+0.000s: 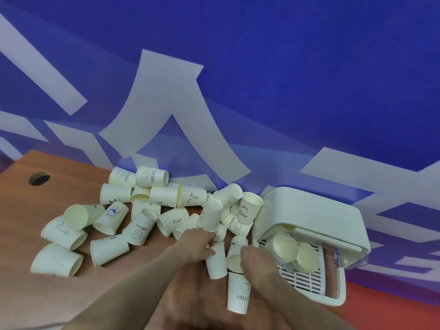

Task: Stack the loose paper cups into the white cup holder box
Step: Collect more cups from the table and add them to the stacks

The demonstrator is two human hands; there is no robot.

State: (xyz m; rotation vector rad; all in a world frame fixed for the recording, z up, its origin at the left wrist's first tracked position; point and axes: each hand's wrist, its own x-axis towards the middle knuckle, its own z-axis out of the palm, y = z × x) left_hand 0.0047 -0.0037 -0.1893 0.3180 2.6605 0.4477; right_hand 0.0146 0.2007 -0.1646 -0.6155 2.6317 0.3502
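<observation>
Several loose cream paper cups [140,206] lie in a heap across the brown table, some printed "HELLO". The white cup holder box [316,215] stands at the right with its lid raised, and two stacks of cups [295,254] lie on its slotted tray. My left hand [198,245] grips an upside-down cup [216,263] at the heap's near edge. My right hand [253,259] holds a cup [234,257] lying with its mouth toward me, just left of the box. A "HELLO" cup [238,292] stands upside down below my right hand.
The brown table [28,296] has a round cable hole [39,179] at the far left. A blue wall with large white shapes [166,103] rises right behind the heap. The table's right edge runs just past the box tray [335,300].
</observation>
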